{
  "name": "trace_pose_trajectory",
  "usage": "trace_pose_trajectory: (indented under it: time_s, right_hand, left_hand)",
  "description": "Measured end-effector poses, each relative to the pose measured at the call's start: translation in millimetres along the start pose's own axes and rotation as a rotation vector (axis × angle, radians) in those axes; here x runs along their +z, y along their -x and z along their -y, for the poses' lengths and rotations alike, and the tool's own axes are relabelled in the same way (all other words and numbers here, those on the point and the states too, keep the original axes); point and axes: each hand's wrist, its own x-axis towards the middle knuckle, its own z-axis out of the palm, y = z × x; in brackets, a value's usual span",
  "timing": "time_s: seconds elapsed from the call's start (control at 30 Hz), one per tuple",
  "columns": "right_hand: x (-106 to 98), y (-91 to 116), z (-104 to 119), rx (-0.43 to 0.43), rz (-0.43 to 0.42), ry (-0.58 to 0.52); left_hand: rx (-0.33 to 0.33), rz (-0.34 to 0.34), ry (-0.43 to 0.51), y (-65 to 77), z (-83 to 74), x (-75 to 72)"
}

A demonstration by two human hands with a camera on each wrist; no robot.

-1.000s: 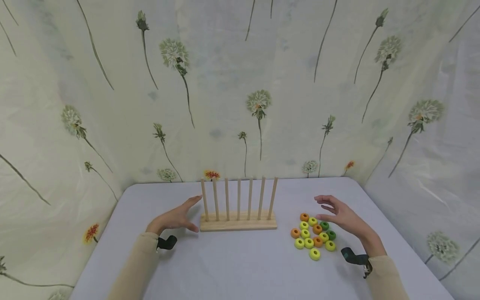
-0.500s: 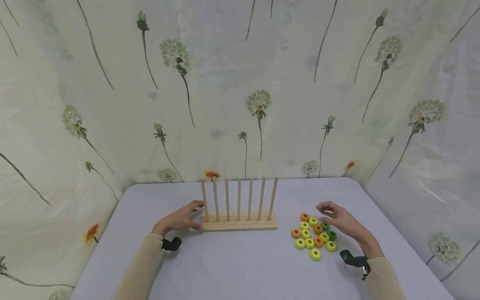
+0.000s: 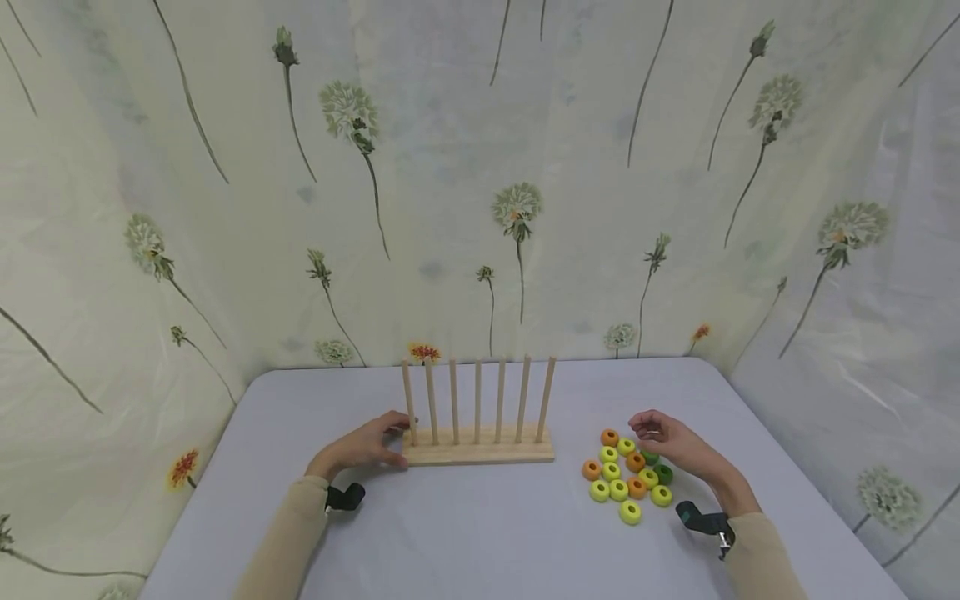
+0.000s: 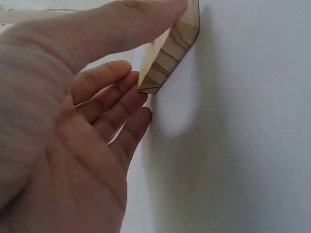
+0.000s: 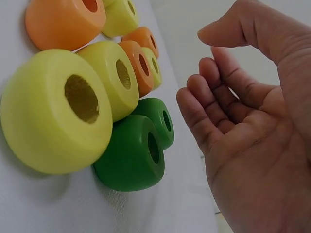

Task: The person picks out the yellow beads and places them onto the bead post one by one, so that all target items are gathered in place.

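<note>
1. Left hand (image 3: 366, 443) grips the left end of a wooden peg rack (image 3: 477, 453) on the worktop (image 3: 457, 533); tugging might skew it.
2. Right hand (image 3: 681, 443), empty, loosely curled, hangs beside beads (image 3: 618, 495); brushing could scatter them.

The 7-peg wooden rack (image 3: 480, 455) stands near coloured beads (image 3: 611, 477).
</note>
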Motion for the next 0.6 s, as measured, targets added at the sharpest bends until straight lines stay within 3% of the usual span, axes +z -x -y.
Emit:
trace_pose_trajectory:
  time_s: [0.2, 0.6]
  right_hand:
    - [-0.5, -2.2, -2.8, 0.025, -0.001, 0.017]
    - [-0.4, -7.8, -12.4, 0.037, -0.002, -0.007]
  left_hand:
    - [0.014, -0.005, 0.003, -1.0, 4.1, 1.4]
    - [-0.029, -0.03, -0.015, -0.6, 4.4, 2.6]
